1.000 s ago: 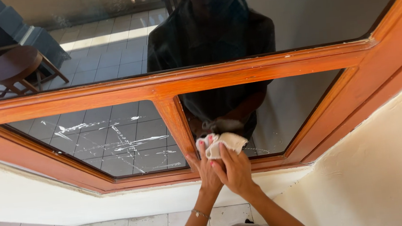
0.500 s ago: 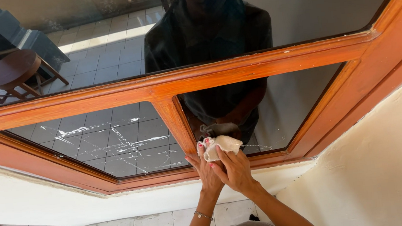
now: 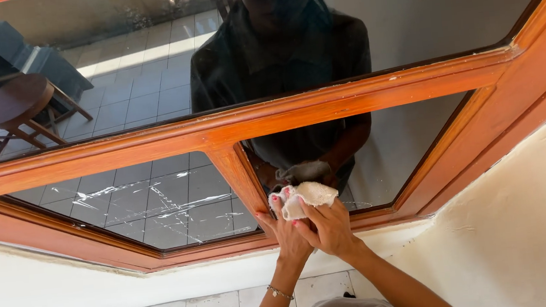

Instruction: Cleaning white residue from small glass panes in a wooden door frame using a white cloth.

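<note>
White cloth [image 3: 309, 195], bunched, gripped by both the left hand [image 3: 287, 229] and right hand [image 3: 328, 225], pressed to the lower right glass pane [image 3: 406, 147] at its bottom left corner, just beside the wooden mullion [image 3: 238, 177], fingers pointing upward.

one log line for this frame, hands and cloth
left hand: on cloth | right hand: on cloth | white cloth: pressed to lower right pane, by wooden mullion

Cloth [image 3: 307, 195]: soft, matt, off-white woven fabric.
Window frame [image 3: 230, 127]: varnished orange-brown wood, semi-gloss.
Glass pane [image 3: 151, 202]: glossy, reflective, streaked white.
Wall [image 3: 527, 229]: rough, matt cream plaster.
</note>
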